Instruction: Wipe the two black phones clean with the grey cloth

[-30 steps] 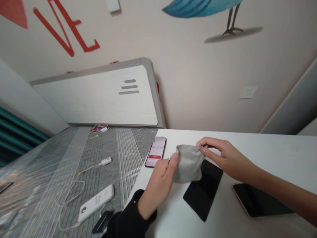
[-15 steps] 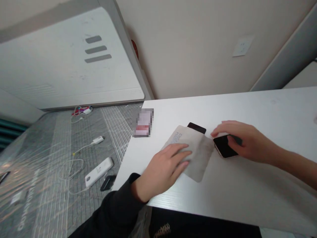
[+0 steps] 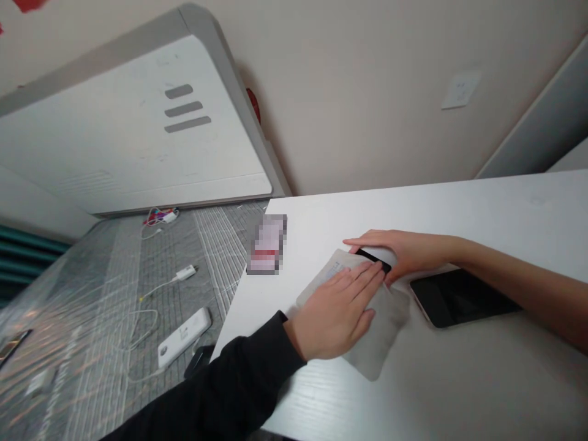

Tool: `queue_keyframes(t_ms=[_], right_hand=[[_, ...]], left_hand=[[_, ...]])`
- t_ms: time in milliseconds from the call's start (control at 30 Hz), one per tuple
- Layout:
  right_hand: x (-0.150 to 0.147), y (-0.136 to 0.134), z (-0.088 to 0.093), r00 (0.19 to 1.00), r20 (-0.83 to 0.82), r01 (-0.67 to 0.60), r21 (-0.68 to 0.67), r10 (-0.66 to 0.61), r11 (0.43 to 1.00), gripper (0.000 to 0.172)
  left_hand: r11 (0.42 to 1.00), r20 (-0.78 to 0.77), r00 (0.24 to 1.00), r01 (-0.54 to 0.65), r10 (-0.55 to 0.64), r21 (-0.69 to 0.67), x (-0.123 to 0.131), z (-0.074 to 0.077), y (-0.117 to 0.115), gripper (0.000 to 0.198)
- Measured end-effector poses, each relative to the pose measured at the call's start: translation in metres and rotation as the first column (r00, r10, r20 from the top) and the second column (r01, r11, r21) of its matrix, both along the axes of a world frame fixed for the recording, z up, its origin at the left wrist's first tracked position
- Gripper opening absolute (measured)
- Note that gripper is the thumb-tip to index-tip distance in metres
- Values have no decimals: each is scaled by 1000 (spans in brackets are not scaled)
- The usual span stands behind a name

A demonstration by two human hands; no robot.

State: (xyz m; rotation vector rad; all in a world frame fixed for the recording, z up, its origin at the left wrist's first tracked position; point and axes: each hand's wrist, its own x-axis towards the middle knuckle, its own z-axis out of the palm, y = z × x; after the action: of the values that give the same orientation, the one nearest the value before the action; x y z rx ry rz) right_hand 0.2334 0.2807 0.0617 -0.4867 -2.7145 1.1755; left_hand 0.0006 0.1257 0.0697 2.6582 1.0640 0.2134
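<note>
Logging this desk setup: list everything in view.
White table: one, white, foreground.
Grey microfibre cloth: one, grey, on the table.
Slim black phone: one, black, beneath the cloth.
Second dark phone, pale rim: one, black, right of the cloth.
Blurred flat rectangle: one, pinkish, table's left edge.
Grey striped mattress: one, grey, left.
White power bank: one, white, on the mattress.
White charger plug: one, white, mattress.
Left hand: one, flat on cloth.
Right hand: one, over black phone's exposed end.

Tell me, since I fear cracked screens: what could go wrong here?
1. The left hand presses the grey cloth over the covered phone, which the right hand steadies; trapped grit might scratch it.
2. The right forearm passes beside the second phone and could knock it.
3. The blurred phone lies near the table edge; a nudge could drop it.
</note>
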Motion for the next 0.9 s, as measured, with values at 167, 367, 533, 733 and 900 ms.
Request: queue_keyframes(t_ms=[167,367,533,733,900], right_hand=[[0,0,-5,1000,-25,9,-2,-9,1000,109],[-3,-1,-2,997,-81,-17,-20,16,1000,122],[-5,-4,-6,996,-86,-1,42,5,999,103],[-5,-8,-11,992,-123,14,50,-8,999,106],[-9,-13,-13,977,-211,-20,32,27,999,97]], left_hand=[[1000,0,1000,30,-30,6,11,-3,20,67],[998,-95,995,-20,15,-53,-19,10,-19,67],[998,-34,999,-22,20,-60,8,1,9,65],[996,-66,998,-23,18,-85,-4,5,-8,69],[996,-113,993,-25,15,-83,3,6,1,69]])
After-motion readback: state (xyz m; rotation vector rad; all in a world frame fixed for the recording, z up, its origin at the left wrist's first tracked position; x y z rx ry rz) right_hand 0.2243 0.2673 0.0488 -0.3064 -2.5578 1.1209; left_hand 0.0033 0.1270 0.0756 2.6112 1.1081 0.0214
